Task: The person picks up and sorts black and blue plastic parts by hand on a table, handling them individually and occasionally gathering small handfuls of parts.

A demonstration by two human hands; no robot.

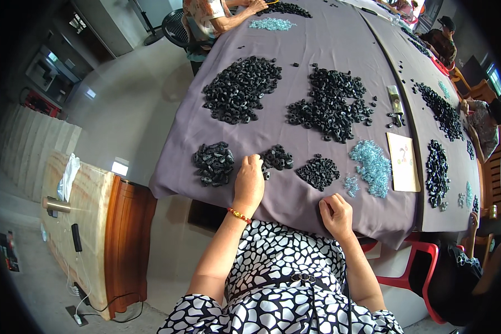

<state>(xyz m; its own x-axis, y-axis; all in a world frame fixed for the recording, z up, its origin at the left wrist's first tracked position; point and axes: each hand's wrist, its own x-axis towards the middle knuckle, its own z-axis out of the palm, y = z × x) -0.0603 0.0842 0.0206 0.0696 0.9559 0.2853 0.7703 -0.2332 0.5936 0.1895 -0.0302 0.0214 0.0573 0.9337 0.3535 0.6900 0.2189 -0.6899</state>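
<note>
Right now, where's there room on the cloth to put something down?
There's wide bare cloth beyond the left big pile and right big pile, right of the far blue beads. A narrower gap runs between those piles. It's crowded by the left hand, small black piles either side, and around the near blue beads.

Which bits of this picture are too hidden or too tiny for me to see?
All in the head view:
Whether the left hand pinches a piece: its own back and fingers hide the fingertips.
Whether the right hand holds anything: its curled fingers cover the palm.
The exact shape of each piece in the clear bluish pile: too small.
The far end of the purple-grey cloth: cut off by the top edge.
</note>
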